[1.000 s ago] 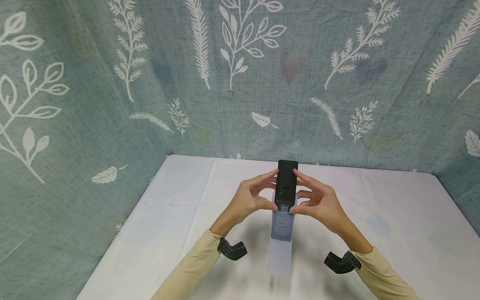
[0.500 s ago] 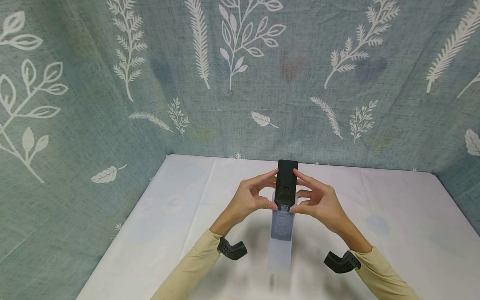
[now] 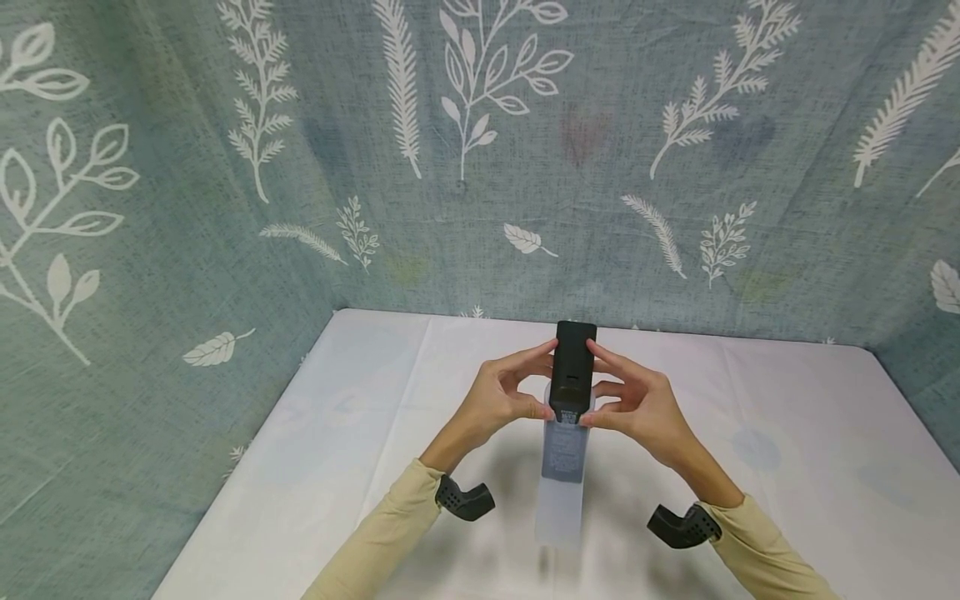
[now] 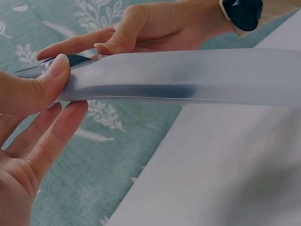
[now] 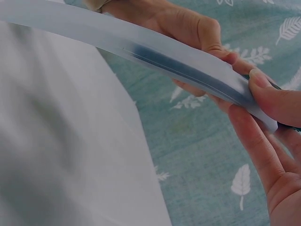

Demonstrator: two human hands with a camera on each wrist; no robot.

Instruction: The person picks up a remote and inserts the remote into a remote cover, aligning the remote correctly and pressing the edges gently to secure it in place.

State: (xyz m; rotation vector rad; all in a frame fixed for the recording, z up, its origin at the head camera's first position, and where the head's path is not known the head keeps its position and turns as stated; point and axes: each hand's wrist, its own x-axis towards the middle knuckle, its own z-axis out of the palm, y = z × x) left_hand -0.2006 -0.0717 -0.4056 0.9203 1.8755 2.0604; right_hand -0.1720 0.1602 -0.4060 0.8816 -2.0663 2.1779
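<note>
Between both hands, over the white table, is a slim black remote control (image 3: 573,362) with its notched back turned up. Its near part sits inside a frosted translucent plastic sleeve (image 3: 560,510), where a printed label shows through. My left hand (image 3: 498,390) pinches the left edge at the sleeve's mouth, with thumb near and index finger farther up the remote. On the right edge, my right hand (image 3: 637,404) mirrors that grip. The sleeve's long flat end hangs toward me. Both wrist views show the thumbs on one face of the sleeve (image 4: 141,70) and fingers behind.
A white cloth covers the table (image 3: 360,400). Behind it and to the left hangs a blue-green curtain (image 3: 465,233) with white leaf prints. Each wrist wears a black strap-on camera, one being the left wrist camera (image 3: 467,500).
</note>
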